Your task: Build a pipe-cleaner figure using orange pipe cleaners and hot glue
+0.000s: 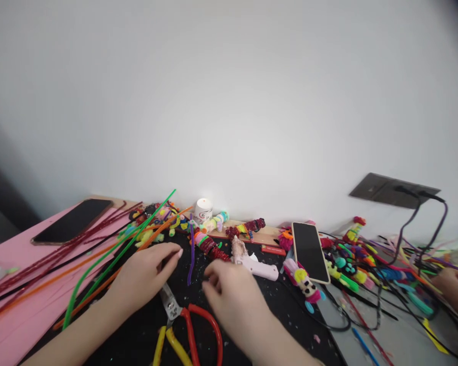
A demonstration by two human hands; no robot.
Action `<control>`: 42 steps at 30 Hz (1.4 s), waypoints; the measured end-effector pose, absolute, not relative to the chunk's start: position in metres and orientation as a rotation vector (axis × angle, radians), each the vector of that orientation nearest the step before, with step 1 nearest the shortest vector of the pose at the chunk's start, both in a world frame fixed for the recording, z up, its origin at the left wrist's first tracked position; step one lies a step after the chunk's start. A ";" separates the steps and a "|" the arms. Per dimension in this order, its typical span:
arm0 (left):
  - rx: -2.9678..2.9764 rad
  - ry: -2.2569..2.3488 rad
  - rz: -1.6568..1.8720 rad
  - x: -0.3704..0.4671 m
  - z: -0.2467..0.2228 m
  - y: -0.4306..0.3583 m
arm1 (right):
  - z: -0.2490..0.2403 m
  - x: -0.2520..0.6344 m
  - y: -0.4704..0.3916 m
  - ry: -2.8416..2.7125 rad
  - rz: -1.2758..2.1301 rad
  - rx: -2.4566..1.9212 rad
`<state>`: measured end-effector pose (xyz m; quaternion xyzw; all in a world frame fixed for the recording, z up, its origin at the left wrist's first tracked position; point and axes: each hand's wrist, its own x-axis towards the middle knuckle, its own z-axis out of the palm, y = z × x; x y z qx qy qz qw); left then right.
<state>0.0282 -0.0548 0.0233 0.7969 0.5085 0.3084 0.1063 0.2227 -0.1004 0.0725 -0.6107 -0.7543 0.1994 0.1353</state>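
My left hand [148, 272] hovers over the black mat [290, 330], thumb and forefinger pinched together; anything between them is too small to make out. To its right, my right hand [236, 297] is curled, with its fingertips partly hidden and their contents unclear. A purple pipe cleaner [191, 254] stretches across the mat between and beyond both hands, apparently touching neither. Below lie scissors [170, 304] with red handles, beside a yellow-handled tool [177, 348] whose head is mostly hidden. Just past my right hand lies a pale pink glue gun [257, 267].
Long green pipe cleaners [110, 274] and red ones cross pink sheets [19, 259] at left, near a dark phone [74, 221]. A paper cup [203, 210] stands by the wall. Rightward are another phone [310, 251], pipe-cleaner figures, cables and another person's hand [452, 287].
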 end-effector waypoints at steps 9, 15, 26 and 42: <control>2.468 1.106 0.467 0.044 0.023 -0.062 | 0.057 0.228 -0.044 -2.270 0.192 -1.951; 2.420 1.435 0.499 0.039 0.017 -0.055 | 0.058 0.235 -0.041 -2.286 0.266 -1.838; 2.432 1.409 0.657 0.034 0.008 -0.038 | 0.074 0.251 -0.050 -2.175 0.432 -1.697; 2.313 1.456 1.031 0.035 0.010 -0.033 | 0.102 0.270 -0.057 -1.947 0.518 -1.604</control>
